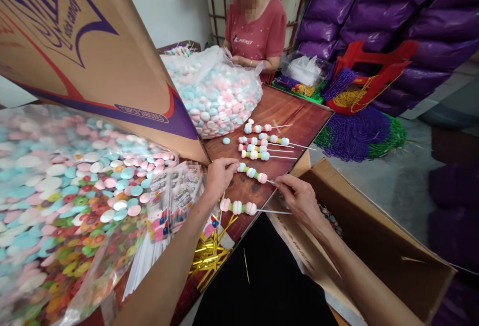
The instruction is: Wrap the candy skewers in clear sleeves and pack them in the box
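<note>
Just above the table, a candy skewer [252, 172] of pink, white, blue and green sweets on a white stick spans the gap between my hands. My right hand [299, 196] pinches the bare stick close below the sweets. At the other end, the closed fingers of my left hand [220, 177] hold the tip by the blue sweet. Nearer to me, a second candy skewer [237, 207] lies on the wooden table [286, 101]. Beyond my hands, several finished skewers [255, 155] lie side by side, sticks pointing right.
Large bags of loose candies [224, 101] stand at left and back, with a tall carton [93, 51] between. Printed wrappers [174, 196] and gold twist ties [209, 256] lie by my left arm. An open cardboard box [374, 231] is at right. A co-worker [258, 26] sits opposite.
</note>
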`<state>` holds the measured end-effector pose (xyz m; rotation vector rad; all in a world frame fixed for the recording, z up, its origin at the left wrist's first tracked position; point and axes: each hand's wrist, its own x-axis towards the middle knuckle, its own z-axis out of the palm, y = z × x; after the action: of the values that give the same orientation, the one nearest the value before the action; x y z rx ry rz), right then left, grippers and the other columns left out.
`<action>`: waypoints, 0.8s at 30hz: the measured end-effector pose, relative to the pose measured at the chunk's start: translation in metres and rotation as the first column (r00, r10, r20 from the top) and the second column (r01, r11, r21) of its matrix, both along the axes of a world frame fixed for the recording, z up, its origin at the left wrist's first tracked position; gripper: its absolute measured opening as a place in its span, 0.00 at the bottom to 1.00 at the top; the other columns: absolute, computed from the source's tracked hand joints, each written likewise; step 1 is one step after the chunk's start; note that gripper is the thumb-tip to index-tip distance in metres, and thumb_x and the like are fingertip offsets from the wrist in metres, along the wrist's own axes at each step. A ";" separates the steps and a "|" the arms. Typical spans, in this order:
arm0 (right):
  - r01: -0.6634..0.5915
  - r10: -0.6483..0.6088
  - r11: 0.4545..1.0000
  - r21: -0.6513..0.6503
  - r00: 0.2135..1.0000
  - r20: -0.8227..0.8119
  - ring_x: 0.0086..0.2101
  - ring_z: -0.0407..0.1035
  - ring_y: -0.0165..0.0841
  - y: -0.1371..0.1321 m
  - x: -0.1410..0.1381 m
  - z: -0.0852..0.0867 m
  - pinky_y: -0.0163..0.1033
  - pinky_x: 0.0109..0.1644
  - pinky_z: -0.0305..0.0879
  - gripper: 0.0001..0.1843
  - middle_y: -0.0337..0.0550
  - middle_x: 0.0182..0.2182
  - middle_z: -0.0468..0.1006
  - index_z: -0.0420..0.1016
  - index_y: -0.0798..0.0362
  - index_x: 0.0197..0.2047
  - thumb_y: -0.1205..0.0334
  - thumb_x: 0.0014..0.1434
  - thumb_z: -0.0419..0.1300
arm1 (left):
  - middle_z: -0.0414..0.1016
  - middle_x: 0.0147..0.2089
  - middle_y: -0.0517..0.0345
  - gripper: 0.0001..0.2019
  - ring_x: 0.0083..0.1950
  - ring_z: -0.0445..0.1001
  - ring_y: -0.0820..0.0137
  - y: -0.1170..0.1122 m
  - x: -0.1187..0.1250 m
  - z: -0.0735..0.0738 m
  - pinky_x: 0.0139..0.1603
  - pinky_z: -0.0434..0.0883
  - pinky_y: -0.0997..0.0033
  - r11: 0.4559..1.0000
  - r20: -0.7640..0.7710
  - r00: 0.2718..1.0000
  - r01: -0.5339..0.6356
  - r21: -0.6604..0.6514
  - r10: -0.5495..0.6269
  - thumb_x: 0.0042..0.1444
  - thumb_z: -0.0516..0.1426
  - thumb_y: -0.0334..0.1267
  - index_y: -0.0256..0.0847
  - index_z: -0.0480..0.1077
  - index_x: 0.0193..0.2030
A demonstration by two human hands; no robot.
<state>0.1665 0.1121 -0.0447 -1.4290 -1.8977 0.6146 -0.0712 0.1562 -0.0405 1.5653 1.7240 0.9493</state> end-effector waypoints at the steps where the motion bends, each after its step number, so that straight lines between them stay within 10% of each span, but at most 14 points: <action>1: -0.017 0.015 0.999 0.031 0.997 0.070 0.32 0.72 0.33 0.001 0.000 0.001 0.36 0.37 0.58 0.13 0.41 0.31 0.80 0.76 0.50 0.34 0.59 0.65 0.52 | 0.82 0.36 0.55 0.09 0.39 0.78 0.64 0.000 0.001 0.001 0.43 0.69 0.67 1.000 -0.022 1.000 0.010 0.008 -0.010 0.56 0.59 0.37 0.42 0.82 0.36; 6: -0.190 0.142 0.977 0.098 0.920 0.367 0.29 0.70 0.32 0.007 -0.002 0.007 0.38 0.38 0.53 0.17 0.40 0.28 0.79 0.76 0.50 0.32 0.62 0.68 0.49 | 0.81 0.39 0.55 0.11 0.42 0.76 0.64 -0.003 0.006 0.006 0.47 0.66 0.67 0.999 -0.131 0.991 0.033 0.029 -0.028 0.59 0.56 0.37 0.42 0.81 0.34; 24: -0.189 0.173 0.977 0.102 0.973 0.150 0.37 0.78 0.34 0.014 -0.018 -0.007 0.34 0.39 0.64 0.13 0.41 0.38 0.85 0.80 0.49 0.43 0.62 0.68 0.52 | 0.67 0.34 0.56 0.12 0.37 0.69 0.68 -0.013 0.024 0.008 0.40 0.62 0.70 0.997 -0.367 0.930 0.022 0.072 0.006 0.62 0.55 0.36 0.42 0.79 0.33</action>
<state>0.1482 0.1259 -0.0518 -1.2626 -2.1556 0.4899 -0.0476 0.1437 -0.0323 1.8931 1.9474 0.7579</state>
